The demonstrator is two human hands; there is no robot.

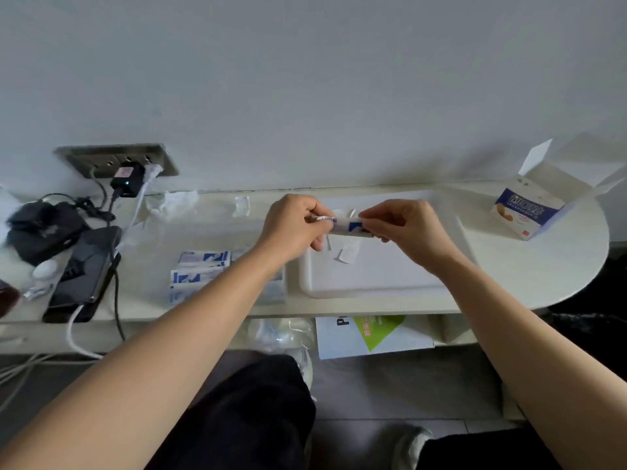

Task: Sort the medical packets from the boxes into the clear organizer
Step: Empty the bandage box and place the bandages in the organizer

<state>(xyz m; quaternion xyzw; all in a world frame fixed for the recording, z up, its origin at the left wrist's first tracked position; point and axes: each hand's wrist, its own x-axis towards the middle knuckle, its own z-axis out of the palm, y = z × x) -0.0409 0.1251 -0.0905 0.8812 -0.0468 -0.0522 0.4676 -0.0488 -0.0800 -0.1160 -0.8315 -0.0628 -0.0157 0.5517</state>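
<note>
A white table, rounded at its right end, stood against a pale wall. A shallow white tray lay on it right of centre, close to the near edge. I reached both bare arms across the table. My left hand and my right hand were raised over the far part of the tray. The fingers of each were curled and pinched one end of a single blue-and-white packet. That packet hung roughly level between them, above the tray and not resting on it.

At the far right of the table stood an open carton, blue and white, with its flaps up. At the left lay a dark phone with cables running to a wall socket. A pile of packets in the same blue and white sat on the table just left of the tray, partly hidden by my left forearm. Below the held packet, small white slips lay in the tray.
</note>
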